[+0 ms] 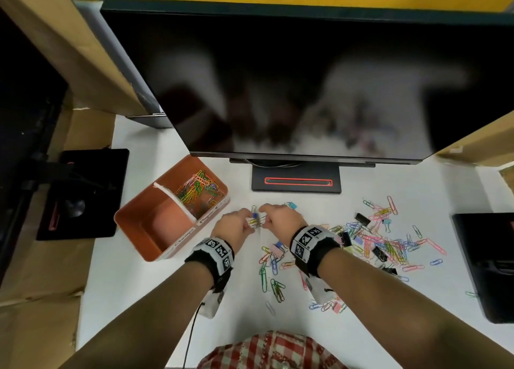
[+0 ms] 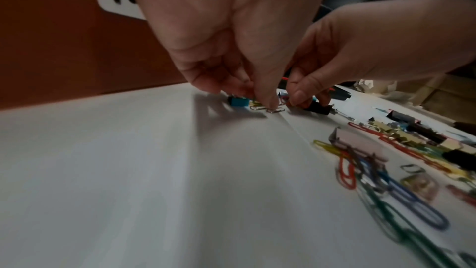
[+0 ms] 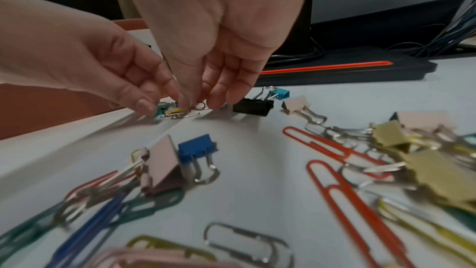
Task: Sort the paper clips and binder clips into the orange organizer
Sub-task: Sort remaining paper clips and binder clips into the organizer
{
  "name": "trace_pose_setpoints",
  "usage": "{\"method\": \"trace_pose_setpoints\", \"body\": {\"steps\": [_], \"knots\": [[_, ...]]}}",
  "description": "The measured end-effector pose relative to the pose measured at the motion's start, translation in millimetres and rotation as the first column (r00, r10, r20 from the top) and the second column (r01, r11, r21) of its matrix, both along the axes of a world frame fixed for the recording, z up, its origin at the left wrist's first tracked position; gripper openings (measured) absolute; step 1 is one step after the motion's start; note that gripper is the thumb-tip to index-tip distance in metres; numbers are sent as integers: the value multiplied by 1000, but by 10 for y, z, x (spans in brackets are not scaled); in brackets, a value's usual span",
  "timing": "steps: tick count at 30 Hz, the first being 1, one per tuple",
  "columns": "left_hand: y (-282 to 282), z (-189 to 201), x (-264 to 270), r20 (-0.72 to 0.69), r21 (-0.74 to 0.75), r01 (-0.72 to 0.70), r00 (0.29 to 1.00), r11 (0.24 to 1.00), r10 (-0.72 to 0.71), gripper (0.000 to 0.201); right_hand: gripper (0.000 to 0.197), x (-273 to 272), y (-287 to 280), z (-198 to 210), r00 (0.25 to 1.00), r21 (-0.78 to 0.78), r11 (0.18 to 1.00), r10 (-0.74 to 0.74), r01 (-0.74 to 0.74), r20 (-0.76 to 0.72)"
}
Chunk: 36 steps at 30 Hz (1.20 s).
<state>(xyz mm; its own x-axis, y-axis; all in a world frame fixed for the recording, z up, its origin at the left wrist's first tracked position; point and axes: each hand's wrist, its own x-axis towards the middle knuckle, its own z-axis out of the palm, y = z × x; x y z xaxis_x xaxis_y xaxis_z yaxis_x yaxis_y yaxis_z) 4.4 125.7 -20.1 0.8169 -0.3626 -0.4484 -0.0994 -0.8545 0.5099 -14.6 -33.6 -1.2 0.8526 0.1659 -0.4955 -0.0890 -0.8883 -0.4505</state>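
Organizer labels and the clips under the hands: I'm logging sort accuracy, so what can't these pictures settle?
- Organizer labels: head view, too small and blurred; left wrist view, cut off by the left hand.
- Whether either hand grips a clip: fingers cover the contact in every view.
- Right hand hides the clips beneath it in the head view.

A dark monitor (image 1: 306, 76) on its stand (image 1: 296, 181) tops the white table (image 1: 139, 299).

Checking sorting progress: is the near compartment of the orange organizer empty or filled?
Empty: the orange organizer's near compartment shows bare floor; coloured paper clips fill the far one.
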Motion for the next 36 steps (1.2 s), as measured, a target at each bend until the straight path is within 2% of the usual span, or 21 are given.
{"method": "trace_pose_setpoints", "body": {"steps": [5,9,13,20,26,29,33,36], "knots": [[-61,-41,95,71,81,61,995,995,-67,23,28,-9,46,-92,999,-70,996,51,-50,18],[-65,-64,112,84,141,133,986,981,-146,24,20,-44,27,-150,996,-34,997,65,-63,65],[-73,-48,128,96,186,111,987,976,-131,25,10,-62,9,-217,986,-28,995,103,-101,131],[-71,-41,139,138,251,177,966,952,-216,22,15,-72,-76,-232,977,-115,975,198,-188,80],[-110,-34,180,130,244,165,971,956,-201,19,17,-94,-150,-124,975,-149,966,219,-212,36],[-153,-13,208,90,290,194,969,937,-228,19,18,-86,-210,-92,984,-146,977,165,-154,63],[-195,22,210,72,391,250,951,886,-300,20,18,-38,-155,-96,994,-54,998,41,-35,104],[-165,53,190,68,455,311,922,835,-381,18,28,17,-35,-127,994,-12,1000,-16,17,105]]}}
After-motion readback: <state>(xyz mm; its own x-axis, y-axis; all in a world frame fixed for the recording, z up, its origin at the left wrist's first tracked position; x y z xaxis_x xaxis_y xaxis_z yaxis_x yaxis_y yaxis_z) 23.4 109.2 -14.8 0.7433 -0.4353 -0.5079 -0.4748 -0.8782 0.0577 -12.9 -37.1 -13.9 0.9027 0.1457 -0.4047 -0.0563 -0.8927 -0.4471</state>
